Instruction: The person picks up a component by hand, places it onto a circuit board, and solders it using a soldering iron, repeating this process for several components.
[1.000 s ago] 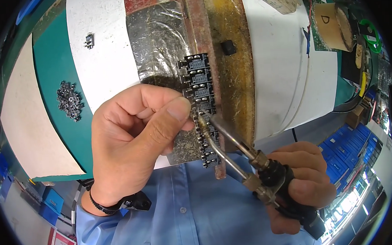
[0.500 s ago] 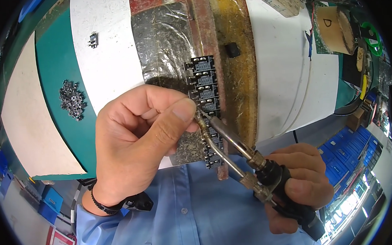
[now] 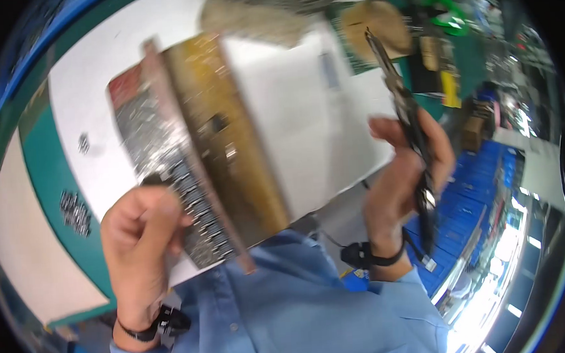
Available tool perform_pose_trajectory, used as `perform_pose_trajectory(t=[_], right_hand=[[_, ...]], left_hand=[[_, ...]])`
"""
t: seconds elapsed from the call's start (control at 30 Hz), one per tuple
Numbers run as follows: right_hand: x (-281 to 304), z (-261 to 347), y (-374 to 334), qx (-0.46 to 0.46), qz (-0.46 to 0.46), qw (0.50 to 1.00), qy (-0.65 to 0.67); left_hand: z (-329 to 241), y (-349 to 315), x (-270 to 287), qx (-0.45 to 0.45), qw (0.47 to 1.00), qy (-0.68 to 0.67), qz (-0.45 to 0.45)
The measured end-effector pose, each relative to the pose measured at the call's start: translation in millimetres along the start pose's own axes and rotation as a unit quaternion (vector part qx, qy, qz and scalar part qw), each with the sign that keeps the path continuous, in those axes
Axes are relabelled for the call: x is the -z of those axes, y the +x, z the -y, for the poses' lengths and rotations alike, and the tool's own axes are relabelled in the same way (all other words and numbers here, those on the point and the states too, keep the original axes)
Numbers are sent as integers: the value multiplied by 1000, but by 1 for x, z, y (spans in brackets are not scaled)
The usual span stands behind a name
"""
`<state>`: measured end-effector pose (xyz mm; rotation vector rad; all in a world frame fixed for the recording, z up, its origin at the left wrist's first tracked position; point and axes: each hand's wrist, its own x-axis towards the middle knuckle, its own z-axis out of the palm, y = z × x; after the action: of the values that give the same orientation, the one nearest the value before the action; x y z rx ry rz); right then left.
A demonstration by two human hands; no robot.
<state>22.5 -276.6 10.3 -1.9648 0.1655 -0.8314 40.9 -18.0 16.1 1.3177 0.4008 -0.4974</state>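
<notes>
My right hand (image 3: 409,163) grips a soldering iron (image 3: 414,131), raised at the right with its tip pointing up and away from me. My left hand (image 3: 139,241) is closed, thumb against curled fingers, beside a row of small black electronic parts (image 3: 198,206); motion blur hides anything in the pinch. That row lies along a reddish-brown strip (image 3: 195,155) on a worn, tape-covered board (image 3: 146,126). Right of the strip runs a yellow-brown board (image 3: 217,97) with a small black block (image 3: 216,123) on it.
A pile of small black parts (image 3: 75,214) lies on the green mat (image 3: 48,163) at the left, and one part (image 3: 83,143) on the white sheet. At the far right stand a tan round block (image 3: 377,28), a yellow-handled tool (image 3: 449,88) and a green ring (image 3: 446,14). Blue bins (image 3: 453,199) sit beyond the table.
My right hand has swung the soldering iron up and right, away from the parts. My left hand has shifted slightly left and down in view. The whole view has turned and is blurred.
</notes>
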Motion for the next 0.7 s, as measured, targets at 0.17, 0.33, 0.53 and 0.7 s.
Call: perform_pose_trajectory(t=[0.17,0.33,0.53,0.7], right_hand=[[14,-33,41,18,6,991,-131],[12,-31,48,12,-36,992,-119],[11,-6,5,59,1,996,73],[5,14,-20,190,231,944,142]], left_hand=[[3,0,1,-14,1000,-11,17],[1,6,-4,4,1000,13,23],[-1,16,8,15,992,-71,101],[-1,19,16,30,987,-75,140]])
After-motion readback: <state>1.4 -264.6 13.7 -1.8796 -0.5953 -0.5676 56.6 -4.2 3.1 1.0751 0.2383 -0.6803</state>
